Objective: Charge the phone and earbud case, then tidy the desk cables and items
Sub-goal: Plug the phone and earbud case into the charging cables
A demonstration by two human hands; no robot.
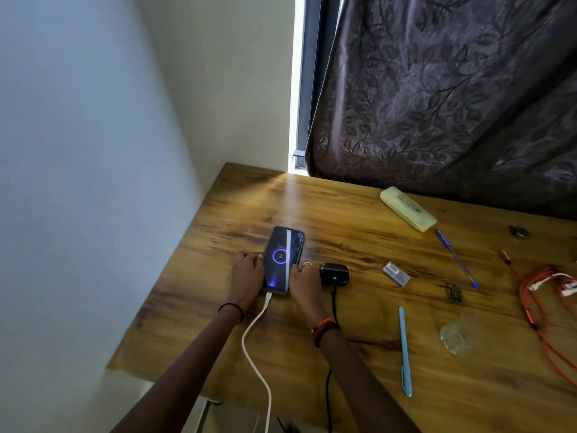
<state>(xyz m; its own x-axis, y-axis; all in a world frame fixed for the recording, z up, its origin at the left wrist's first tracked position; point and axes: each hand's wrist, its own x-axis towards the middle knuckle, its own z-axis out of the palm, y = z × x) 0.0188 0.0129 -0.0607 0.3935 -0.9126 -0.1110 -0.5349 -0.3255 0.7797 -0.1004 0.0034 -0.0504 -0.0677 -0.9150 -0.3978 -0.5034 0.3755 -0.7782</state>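
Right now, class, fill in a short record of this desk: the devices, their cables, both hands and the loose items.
phone: flat on desk, screen showing a charging ring
white cable: plugged into phone's near end
earbud case: right of phone, green light on, black cable attached
left hand: at phone's left edge
right hand: at phone's right edge
loose items: light blue pen, dark blue pen, orange cables, cream case

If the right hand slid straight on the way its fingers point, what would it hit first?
Probably nothing new: the right hand holds the phone by its right edge and would run along it, then over the desk towards the curtain. The earbud case lies beside it, off that line.
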